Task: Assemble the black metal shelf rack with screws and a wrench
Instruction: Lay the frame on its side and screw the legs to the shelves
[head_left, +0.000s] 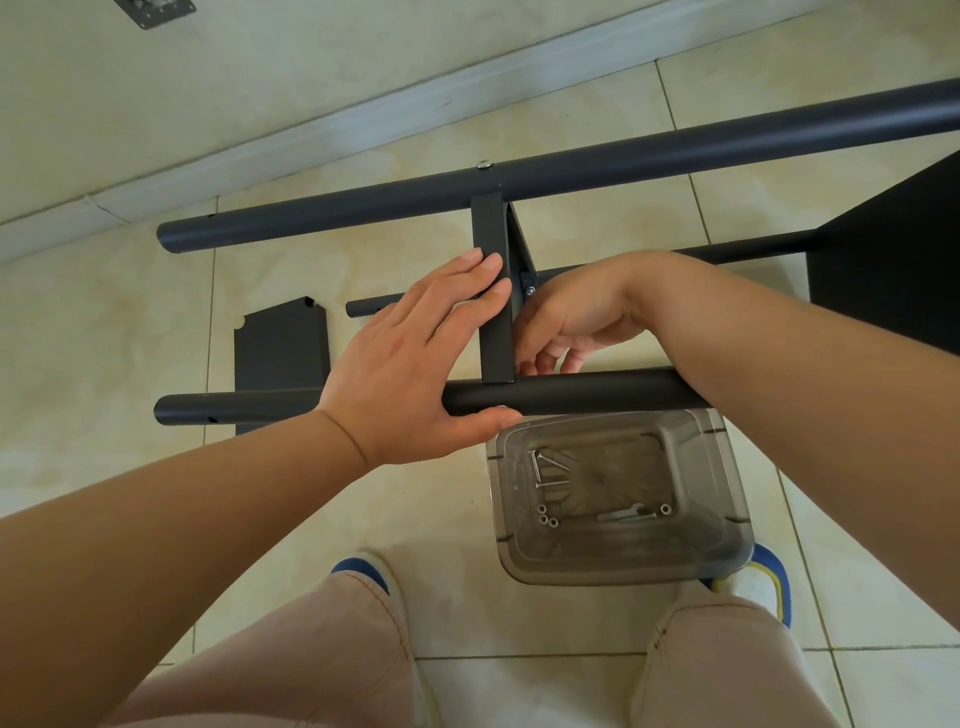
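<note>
Nearest you, your knees (291, 654) and blue-trimmed shoes (363, 569) stand on the tile floor (104, 332). Between your feet sits a clear tub (722, 499); in it lie a few long screws (540, 467), some small nuts (547, 519) and a small flat wrench (621, 515).

Just beyond the tub runs the near tube (582, 395) of the rack. Your left hand (415, 364) lies on it with straight fingers laid against the flat crossbar (493, 291) and the thumb under the tube. Your right hand (571, 322) reaches in behind the crossbar with its fingers curled; what they pinch is hidden by the tube and the crossbar, so you cannot tell if they hold anything. A bolt (529, 290) shows on a bracket just above that hand.

Farther on, a thin rod (727, 253) crosses under your right wrist. A black panel (283, 348) lies on the floor to the left, partly under the near tube. The far tube (571, 171) carries a silver screw head (485, 164) on top. Another black panel (893, 249) is cut off at the right edge.

Beyond lie a pale skirting (363, 119) and the wall (311, 47).
</note>
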